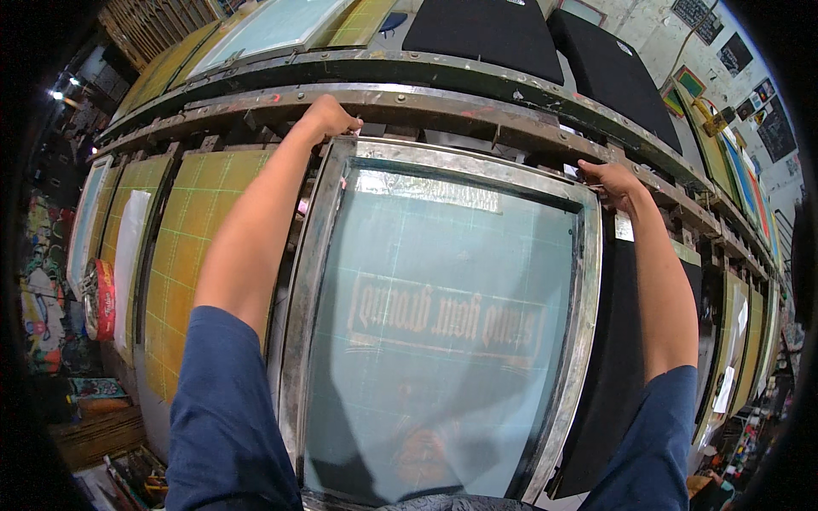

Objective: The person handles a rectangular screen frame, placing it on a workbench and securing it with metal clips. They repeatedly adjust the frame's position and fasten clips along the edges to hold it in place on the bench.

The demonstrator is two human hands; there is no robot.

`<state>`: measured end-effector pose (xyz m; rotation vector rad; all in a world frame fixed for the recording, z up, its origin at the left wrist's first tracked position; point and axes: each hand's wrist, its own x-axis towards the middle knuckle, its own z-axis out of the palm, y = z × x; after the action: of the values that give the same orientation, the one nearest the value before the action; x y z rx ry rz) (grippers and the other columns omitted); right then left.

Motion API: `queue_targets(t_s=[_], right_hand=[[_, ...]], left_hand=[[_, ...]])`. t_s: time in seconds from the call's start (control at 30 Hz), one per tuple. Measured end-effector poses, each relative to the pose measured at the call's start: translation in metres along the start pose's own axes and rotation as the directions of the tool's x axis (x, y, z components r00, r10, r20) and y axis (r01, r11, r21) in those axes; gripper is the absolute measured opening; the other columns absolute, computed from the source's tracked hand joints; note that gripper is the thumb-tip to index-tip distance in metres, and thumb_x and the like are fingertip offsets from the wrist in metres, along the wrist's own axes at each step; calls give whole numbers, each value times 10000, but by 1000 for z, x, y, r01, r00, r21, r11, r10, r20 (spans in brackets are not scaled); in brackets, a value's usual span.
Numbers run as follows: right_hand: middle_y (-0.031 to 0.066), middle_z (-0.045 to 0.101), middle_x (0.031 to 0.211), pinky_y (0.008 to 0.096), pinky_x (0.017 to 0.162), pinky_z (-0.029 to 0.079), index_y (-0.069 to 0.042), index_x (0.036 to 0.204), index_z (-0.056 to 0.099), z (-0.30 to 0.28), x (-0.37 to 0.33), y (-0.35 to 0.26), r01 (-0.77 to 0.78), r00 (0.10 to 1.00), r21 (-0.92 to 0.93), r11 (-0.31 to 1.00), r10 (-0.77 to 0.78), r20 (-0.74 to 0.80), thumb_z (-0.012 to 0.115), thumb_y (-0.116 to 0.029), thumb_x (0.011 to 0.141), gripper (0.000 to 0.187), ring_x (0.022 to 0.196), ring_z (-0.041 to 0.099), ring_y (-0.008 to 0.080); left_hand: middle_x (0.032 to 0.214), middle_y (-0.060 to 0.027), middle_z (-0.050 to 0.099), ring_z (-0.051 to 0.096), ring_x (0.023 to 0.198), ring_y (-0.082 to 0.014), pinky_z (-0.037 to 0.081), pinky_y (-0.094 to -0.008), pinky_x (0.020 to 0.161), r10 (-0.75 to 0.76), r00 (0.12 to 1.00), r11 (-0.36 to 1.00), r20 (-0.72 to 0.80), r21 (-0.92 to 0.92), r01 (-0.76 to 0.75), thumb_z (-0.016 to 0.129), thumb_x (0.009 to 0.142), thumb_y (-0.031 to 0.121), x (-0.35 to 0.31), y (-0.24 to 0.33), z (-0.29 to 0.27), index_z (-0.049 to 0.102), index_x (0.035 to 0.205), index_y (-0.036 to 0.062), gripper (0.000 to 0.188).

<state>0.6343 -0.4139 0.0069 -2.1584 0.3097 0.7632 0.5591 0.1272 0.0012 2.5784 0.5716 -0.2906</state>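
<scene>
A large silk screen in a worn metal frame (pixel 573 375) lies before me. Its pale blue mesh (pixel 452 247) carries a faint band of mirrored lettering and a fainter orange design near the lower edge. Both my arms reach over it to its far side. My left hand (pixel 326 119) is closed at the far left corner, fingertips partly hidden by the frame and rail. At the far right corner my right hand (pixel 610 182) is closed too, with its thumb and fingers beside the frame's edge; some fingers are out of sight.
A long metal rail (pixel 417 104) with bolts runs just beyond the screen. Yellowish gridded boards (pixel 200 221) lie to the left, beside a red round tin (pixel 100 300). Black-covered boards (pixel 481 34) stand across the rail; another black board (pixel 652 315) lies under my right arm.
</scene>
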Motion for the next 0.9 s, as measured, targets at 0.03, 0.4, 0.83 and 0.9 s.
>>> queue_targets(t_s=[0.03,0.4,0.83,0.9], right_hand=[[35,646,955,408,764,387,-105,995,746,-3,3,5,-6,1000,6,1000,6,3,671,-480,912,391,805,445,185],[9,666,986,407,750,405,-134,1065,747,-2,1,1,-12,1000,-45,999,13,10,631,-376,959,288,838,476,176],[99,671,1045,361,791,508,-12,1063,712,0,6,7,5,1000,173,985,-7,8,754,-383,874,418,946,590,178],[69,674,988,333,741,499,-7,1040,713,-12,6,14,-4,986,239,971,-36,164,754,-372,878,402,792,577,166]], left_hand=[[1165,-190,680,670,966,-300,560,-481,818,-23,996,996,84,-81,30,838,753,410,-1,3,1,713,1074,-54,578],[977,-228,684,650,820,-289,539,-477,686,-34,998,988,57,-148,42,816,763,507,-12,4,3,715,936,-89,629],[1088,-213,660,621,973,-288,523,-481,780,-18,974,978,226,-199,65,818,749,536,-5,-7,-7,719,1121,26,639],[1172,-191,644,604,1040,-287,499,-494,832,-37,952,973,304,-207,104,746,817,557,-8,-5,-7,719,1137,82,573]])
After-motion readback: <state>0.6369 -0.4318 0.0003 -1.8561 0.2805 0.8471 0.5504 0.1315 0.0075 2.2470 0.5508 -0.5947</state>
